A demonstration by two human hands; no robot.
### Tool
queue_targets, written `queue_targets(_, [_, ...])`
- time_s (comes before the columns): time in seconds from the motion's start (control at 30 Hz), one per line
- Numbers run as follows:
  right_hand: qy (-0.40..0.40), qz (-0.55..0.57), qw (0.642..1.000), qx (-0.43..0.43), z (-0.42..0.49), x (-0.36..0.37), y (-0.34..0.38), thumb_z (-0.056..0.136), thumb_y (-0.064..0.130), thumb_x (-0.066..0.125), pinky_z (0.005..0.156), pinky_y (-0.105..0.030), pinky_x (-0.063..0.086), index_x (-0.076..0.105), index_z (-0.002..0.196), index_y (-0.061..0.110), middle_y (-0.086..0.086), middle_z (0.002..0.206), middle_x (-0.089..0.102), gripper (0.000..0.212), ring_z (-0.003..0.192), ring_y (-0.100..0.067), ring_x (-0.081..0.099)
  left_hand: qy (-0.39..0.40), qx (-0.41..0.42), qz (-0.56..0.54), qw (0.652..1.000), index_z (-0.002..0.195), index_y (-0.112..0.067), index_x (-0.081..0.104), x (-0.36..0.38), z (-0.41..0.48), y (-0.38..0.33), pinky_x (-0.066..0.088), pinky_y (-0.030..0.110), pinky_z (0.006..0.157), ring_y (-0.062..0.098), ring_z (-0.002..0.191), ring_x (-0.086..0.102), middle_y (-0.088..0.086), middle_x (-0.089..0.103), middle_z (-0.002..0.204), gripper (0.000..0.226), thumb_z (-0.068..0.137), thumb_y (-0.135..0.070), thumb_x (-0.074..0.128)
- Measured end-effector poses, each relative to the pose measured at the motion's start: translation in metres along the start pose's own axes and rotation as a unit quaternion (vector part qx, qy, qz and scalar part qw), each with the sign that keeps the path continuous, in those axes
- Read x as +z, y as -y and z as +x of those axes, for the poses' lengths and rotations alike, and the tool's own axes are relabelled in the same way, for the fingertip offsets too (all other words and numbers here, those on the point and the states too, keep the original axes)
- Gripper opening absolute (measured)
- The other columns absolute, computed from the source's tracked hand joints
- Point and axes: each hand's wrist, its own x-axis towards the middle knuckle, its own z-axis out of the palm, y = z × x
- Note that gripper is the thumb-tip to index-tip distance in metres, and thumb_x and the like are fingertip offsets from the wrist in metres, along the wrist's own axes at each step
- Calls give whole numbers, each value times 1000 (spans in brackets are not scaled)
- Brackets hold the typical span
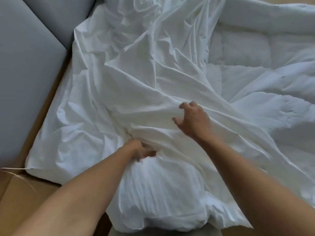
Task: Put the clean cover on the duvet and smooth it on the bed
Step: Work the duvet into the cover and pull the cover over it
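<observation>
A white, wrinkled duvet cover (109, 92) lies spread across the left and middle of the bed. The quilted white duvet (255, 53) shows bare at the right and rear. My left hand (139, 150) grips a bunch of cover fabric near the front, its fingertips buried in the folds. My right hand (192, 118) is further out, fingers curled and spread, clawing at a raised ridge of the cover. A puffy, covered lump (158, 193) sits close to me between my forearms.
A grey upholstered headboard or panel (29, 68) runs along the left side. A tan wooden bed frame edge (25, 189) shows at the lower left, below the cover's corner (32, 166).
</observation>
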Motion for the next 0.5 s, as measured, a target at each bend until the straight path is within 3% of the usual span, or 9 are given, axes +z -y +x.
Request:
queue_targets(0.03, [-32,-17,999,22,26,3,5,81,59,70,91,-45,51,53,133,17,-11,127,56,69,112,-34,57,18,4,27,999,116,-19,69,3,10,-4,56,32,90,17,88,73,1,77,93,91,58,-89,66])
queue_targets(0.07, [-11,-27,998,59,52,10,6,78,68,68,91,-46,50,47,137,15,-13,130,53,82,115,-36,56,26,7,52,998,121,-18,67,7,22,-7,50,33,100,19,103,69,2,77,98,95,60,-90,64])
queue_targets(0.13, [97,-22,986,132,96,34,6,71,82,64,99,-45,46,41,144,9,-13,141,48,106,127,-36,51,6,12,90,996,142,-19,51,13,42,-10,33,40,116,27,136,46,3,69,125,125,47,-100,59])
queue_targets(0.17, [147,-23,978,147,110,51,3,69,86,61,102,-44,45,42,146,7,-13,145,47,112,131,-36,49,-4,3,73,997,153,-18,33,18,51,-6,28,43,119,32,144,33,7,54,144,147,35,-102,59])
queue_targets(0.23, [186,-44,970,149,122,91,-6,72,86,54,99,-41,46,53,141,13,-10,141,54,100,128,-33,53,-28,-10,-30,999,160,-23,-1,26,66,5,22,46,123,38,149,13,10,12,163,170,23,-99,65])
queue_targets(0.27, [173,-56,973,139,124,109,-12,78,81,53,95,-40,47,60,134,15,-8,135,60,86,123,-33,57,-40,1,-84,996,159,-23,-5,28,72,11,21,45,123,36,150,10,8,5,163,171,25,-96,70])
queue_targets(0.33, [134,-71,983,98,128,138,-18,90,65,51,87,-38,49,67,121,16,-9,121,68,60,112,-34,63,-63,26,-199,978,158,-17,15,32,85,24,31,42,120,29,147,27,5,25,159,159,31,-88,79])
queue_targets(0.4, [130,-74,986,76,135,152,-21,98,53,47,84,-39,50,69,114,11,-12,114,70,49,105,-36,65,-88,27,-336,937,141,-19,49,34,101,31,49,39,106,18,126,56,-5,57,140,128,33,-73,91])
queue_targets(0.5, [137,-48,987,68,148,156,-19,102,34,44,81,-38,50,70,103,5,-19,110,71,39,100,-39,65,-65,45,-492,867,119,-23,66,29,110,27,59,41,90,18,105,69,-7,74,114,82,43,-31,96])
